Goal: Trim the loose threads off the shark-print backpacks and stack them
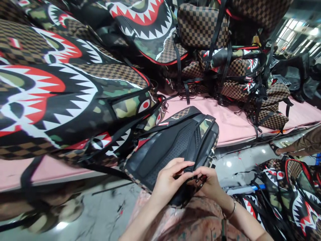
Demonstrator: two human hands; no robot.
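A backpack (160,154) with a black padded back panel and checkered edges lies tilted across the pink table edge and my lap. At its lower right part, my left hand (173,177) pinches black strap material between thumb and fingers. Close beside it, fingertips nearly touching, my right hand (207,180) is closed on the same black material, with a bracelet on the wrist. The exact piece between the fingers is partly hidden by the hands.
Shark-mouth backpacks (75,97) are piled high at the left on the pink table (205,113). Checkered bags (203,26) stack at the back right. More backpacks (283,187) lie at the lower right. A person's leg (298,144) shows at the right edge.
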